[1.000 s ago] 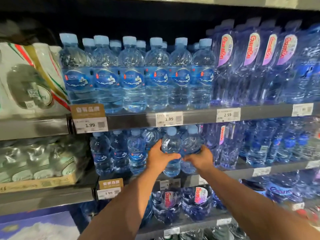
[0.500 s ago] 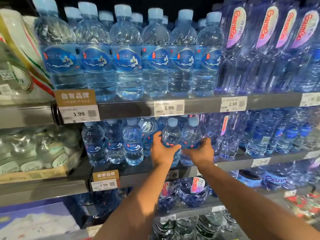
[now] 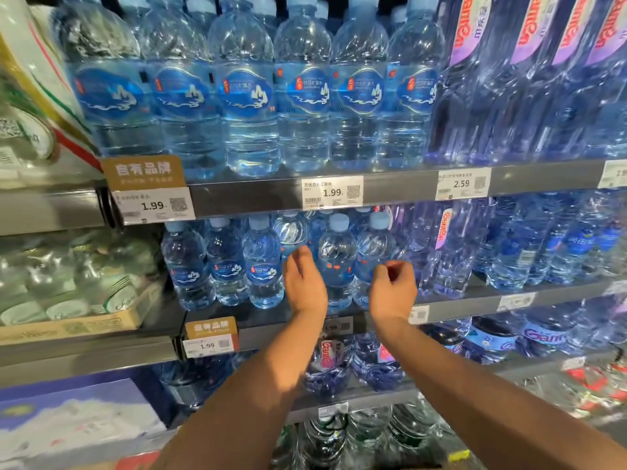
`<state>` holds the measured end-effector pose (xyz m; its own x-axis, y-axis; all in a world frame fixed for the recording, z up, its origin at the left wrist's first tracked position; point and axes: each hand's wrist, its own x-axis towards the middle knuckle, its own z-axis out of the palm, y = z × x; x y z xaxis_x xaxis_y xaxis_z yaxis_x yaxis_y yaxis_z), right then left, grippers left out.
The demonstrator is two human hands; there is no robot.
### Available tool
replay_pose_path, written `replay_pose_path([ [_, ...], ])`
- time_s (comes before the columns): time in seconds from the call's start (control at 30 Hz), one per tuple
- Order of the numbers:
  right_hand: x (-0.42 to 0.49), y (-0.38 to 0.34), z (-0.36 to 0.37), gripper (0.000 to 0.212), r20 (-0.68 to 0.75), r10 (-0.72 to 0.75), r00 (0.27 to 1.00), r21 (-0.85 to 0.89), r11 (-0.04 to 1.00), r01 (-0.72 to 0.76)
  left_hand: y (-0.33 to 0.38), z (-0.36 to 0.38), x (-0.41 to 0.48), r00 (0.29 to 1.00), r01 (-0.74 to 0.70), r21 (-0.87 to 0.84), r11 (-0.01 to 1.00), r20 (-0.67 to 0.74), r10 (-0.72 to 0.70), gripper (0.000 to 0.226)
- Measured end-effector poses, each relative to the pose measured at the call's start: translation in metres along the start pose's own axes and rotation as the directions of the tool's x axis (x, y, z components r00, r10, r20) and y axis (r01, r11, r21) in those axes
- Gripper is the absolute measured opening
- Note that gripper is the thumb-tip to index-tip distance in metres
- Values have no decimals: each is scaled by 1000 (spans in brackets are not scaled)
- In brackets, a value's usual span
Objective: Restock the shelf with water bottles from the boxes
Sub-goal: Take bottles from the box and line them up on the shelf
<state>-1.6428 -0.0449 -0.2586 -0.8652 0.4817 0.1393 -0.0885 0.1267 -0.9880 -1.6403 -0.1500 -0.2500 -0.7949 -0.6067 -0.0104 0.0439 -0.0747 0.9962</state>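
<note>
Standing upright at the middle shelf [image 3: 475,305] front edge, two small water bottles [image 3: 336,259], long axes vertical, just beyond left hand [image 3: 305,286] and right hand [image 3: 393,293]; both grips loosely curled, empty (one bottle nearest each hand).

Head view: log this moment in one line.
left hand open, empty; right hand loosely curled, empty; two small bottles upright on middle shelf
</note>
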Motion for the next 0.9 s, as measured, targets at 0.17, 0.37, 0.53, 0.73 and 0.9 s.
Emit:
replay_pose_path([
  [0.17, -43, -16, 40, 19, 253, -176, 951, 194, 973, 128, 2, -16, 12, 987, 160, -225, 961, 25, -158, 45],
  [0.37, -48, -14, 76, 33, 454, 49, 890, 187, 971, -148, -3, -28, 18, 972, 194, -285, 939, 183, -145, 42],
  [0.53, -44, -21, 99, 54, 526, 181, 831, 151, 942, -301, -1, -36, 16, 949, 253, -308, 917, 263, -174, 53],
  [0.73, -35, -21, 103, 54, 567, 231, 791, 154, 913, -377, -3, -42, 22, 935, 243, -243, 939, 315, -160, 63],
  [0.9, -38, -18, 106, 56, 551, 219, 805, 171, 915, -366, -2, -51, 31, 938, 212, -223, 952, 321, -134, 62],
])
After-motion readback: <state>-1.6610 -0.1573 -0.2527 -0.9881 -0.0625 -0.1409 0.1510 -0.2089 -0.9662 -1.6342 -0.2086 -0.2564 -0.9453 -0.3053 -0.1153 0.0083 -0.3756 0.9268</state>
